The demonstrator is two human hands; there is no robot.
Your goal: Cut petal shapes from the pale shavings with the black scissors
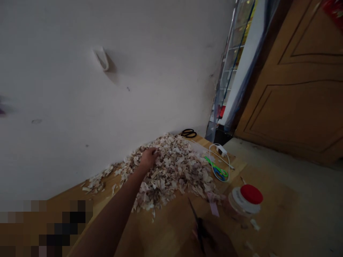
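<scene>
A large heap of pale, papery dried pieces [177, 171] lies on the wooden table against the wall. My left hand [148, 159] reaches into the upper left of the heap, fingers curled down among the pieces. What its fingertips hold, if anything, is hidden. At the bottom of the view, my right hand [214, 241] is dark and partly cut off. It grips black scissors [198, 221], whose blades point up towards the front of the heap. A pinkish strip [213, 206] lies between the scissors and a clear jar with a red lid [251, 194].
Black-handled scissors [189, 133] lie at the far table edge. A white charger with its cable [221, 150] lies beside green-and-blue scissors [218, 169] on the right. Scattered flakes [255, 224] lie near the jar. Behind stand the white wall and a wooden door [297, 114].
</scene>
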